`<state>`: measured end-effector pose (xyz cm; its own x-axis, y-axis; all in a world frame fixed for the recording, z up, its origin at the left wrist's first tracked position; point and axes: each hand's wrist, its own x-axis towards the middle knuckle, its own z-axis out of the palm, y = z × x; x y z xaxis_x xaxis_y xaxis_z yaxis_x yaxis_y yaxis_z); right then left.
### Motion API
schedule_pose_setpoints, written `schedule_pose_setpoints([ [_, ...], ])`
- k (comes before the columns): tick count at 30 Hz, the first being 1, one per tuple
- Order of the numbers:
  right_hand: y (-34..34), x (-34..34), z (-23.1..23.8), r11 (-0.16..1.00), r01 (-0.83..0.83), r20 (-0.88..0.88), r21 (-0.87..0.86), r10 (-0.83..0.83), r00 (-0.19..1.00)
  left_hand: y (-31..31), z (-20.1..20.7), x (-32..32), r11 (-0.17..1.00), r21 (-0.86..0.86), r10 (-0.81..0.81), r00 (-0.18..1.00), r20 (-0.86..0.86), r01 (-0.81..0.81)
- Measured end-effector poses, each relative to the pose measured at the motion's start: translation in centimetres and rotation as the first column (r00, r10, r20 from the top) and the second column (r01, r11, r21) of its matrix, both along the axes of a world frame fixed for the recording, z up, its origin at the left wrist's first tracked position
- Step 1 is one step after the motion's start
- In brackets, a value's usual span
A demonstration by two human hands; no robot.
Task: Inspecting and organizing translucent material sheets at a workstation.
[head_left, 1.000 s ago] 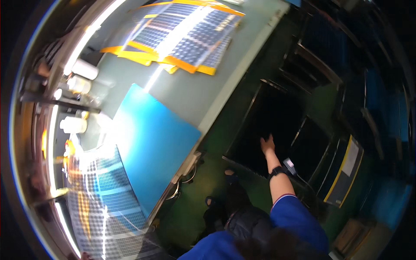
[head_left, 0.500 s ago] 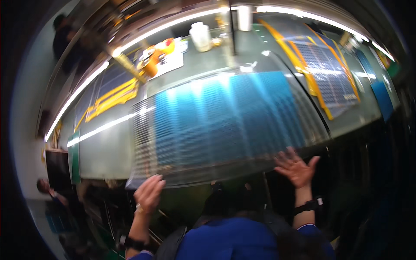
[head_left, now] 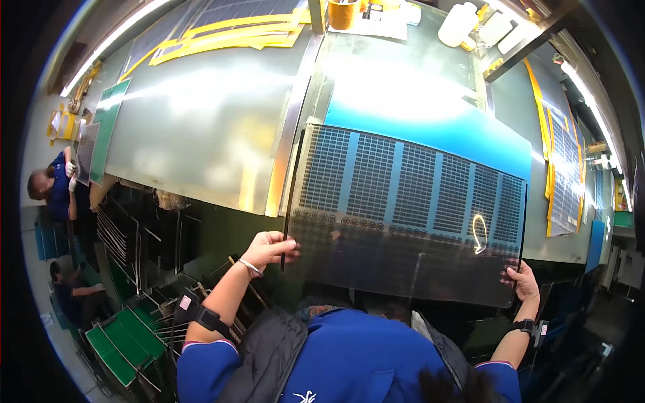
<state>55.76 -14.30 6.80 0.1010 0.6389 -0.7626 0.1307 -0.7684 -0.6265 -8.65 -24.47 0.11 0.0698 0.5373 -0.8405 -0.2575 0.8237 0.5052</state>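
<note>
A see-through film sheet (head_left: 416,262) with rows of small dark printed patterns is stretched between my hands in front of me. My left hand (head_left: 272,248) pinches its left edge, thumb on the near side. At the lower right edge, my right hand (head_left: 524,281) grips the film, and some fingers show dimly through it. Behind the sheet, a plain blue panel (head_left: 430,134) lies on the bench and shows through the film. A pale yellow looped mark or reflection (head_left: 479,235) appears on the film's right part.
The glassy bench top (head_left: 208,134) reaches left, with yellow-edged sheets (head_left: 235,30) at its back. An orange container (head_left: 343,15) and a white jug (head_left: 459,25) stand at the far side. Another yellow-edged sheet (head_left: 563,168) lies right. A green rack (head_left: 124,342) and a co-worker (head_left: 60,181) are at left.
Both hands were open near the bench's front edge; now they have closed on the film's two sides. The film is now held up near me. The view has swung, and the earlier blur is gone.
</note>
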Motion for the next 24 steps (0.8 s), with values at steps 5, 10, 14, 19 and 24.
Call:
schedule_pose_setpoints([
  [5,4.9,2.1,-2.8,0.975,-0.096,0.131,0.201,0.071,0.989,7.1,2.6,0.2,0.821,0.532,-0.095,0.968,-0.232,0.208],
  [10,9.7,4.5,-6.6,0.914,-0.074,0.255,0.399,-0.033,0.966,13.9,1.6,1.6,0.644,0.618,-0.013,0.814,-0.58,0.451],
  [14,10.8,5.7,-7.7,0.87,-0.14,0.423,0.472,-0.085,0.902,13.8,0.7,0.3,0.282,0.443,0.025,0.455,-0.89,0.851],
  [19,10.9,6.1,-8.1,0.848,-0.128,0.446,0.514,-0.136,0.885,13.6,0.3,-0.3,0.283,0.425,-0.158,0.479,-0.864,0.86],
  [24,10.8,6.3,-8.4,0.858,-0.145,0.472,0.493,-0.124,0.873,13.9,0.5,-0.8,0.252,0.359,-0.332,0.429,-0.84,0.898],
])
